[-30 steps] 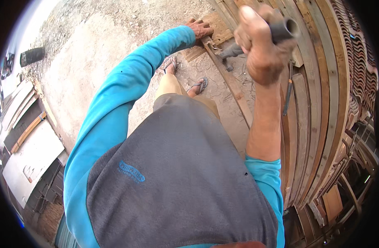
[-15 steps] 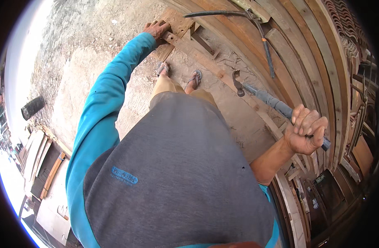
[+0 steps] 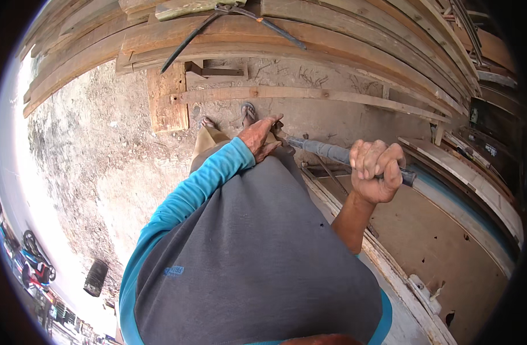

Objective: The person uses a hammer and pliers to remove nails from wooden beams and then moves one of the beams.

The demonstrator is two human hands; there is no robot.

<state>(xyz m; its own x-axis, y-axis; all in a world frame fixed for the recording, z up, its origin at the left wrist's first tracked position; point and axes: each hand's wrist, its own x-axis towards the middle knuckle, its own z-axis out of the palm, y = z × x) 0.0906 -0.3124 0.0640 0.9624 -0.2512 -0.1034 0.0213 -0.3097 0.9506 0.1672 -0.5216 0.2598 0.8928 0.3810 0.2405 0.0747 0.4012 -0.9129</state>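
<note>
Where visible, hammer handle (image 3: 325, 150) mottled grey.

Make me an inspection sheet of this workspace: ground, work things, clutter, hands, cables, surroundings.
Surface: rough, patchy ground.
Job's things: hammer, in hand; wooden strip, its left end over a wooden board.
Clutter: long-handled tool on stacked planks.
Hands: right hand closed on the hammer; left hand near the hammer's far end, contact unclear.
Cables: nothing seen.
Surroundings: dark cylinder and a motorcycle toward the lower left.
</note>
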